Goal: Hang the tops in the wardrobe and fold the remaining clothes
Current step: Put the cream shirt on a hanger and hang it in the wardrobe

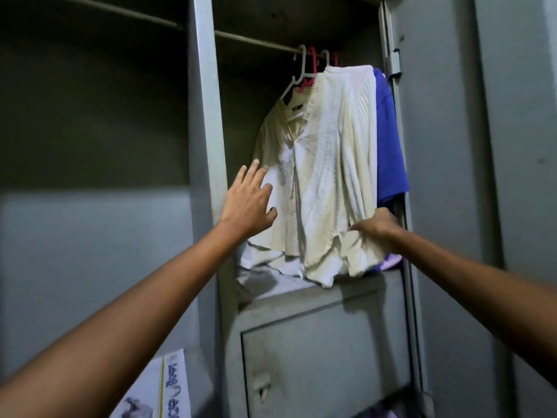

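Inside the grey metal wardrobe (205, 116), a cream knitted top (337, 164) and a white blouse (280, 176) hang from white and pink hangers (304, 70) on the rail (256, 42). A blue top (388, 146) hangs behind them at the far right. My left hand (250, 200) is spread with straight fingers against the white blouse's left side. My right hand (376, 224) grips the lower hem of the cream top at its right edge.
Below the hanging space is a shelf (289, 285) with a closed locker door (325, 363) under it. The wardrobe's open door (452, 176) stands at the right. The left compartment is dark. A printed white bag (162, 390) lies at the bottom left.
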A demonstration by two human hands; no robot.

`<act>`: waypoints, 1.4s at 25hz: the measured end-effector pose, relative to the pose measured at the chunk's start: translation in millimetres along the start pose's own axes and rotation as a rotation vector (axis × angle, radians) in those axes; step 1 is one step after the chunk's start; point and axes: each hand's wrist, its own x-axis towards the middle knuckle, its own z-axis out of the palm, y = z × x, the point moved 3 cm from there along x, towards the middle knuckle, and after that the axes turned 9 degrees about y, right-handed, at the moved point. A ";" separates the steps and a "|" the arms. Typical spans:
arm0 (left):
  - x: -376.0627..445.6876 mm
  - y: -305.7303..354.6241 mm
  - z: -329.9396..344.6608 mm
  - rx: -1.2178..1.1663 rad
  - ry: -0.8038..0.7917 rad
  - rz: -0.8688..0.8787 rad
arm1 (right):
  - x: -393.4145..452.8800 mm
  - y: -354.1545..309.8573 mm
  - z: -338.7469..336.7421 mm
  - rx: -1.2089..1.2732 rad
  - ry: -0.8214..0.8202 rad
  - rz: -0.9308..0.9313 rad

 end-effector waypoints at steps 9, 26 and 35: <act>-124.9 134.3 14.3 -0.841 -0.332 -0.408 | -126.4 58.8 -61.0 -0.008 -0.270 0.130; -438.8 476.3 -115.6 -1.212 -1.529 -0.807 | -456.1 363.6 -224.5 -0.303 -0.847 0.755; -410.7 694.1 -199.2 -1.417 -1.639 -0.683 | -483.4 474.1 -426.2 -0.222 -0.323 1.032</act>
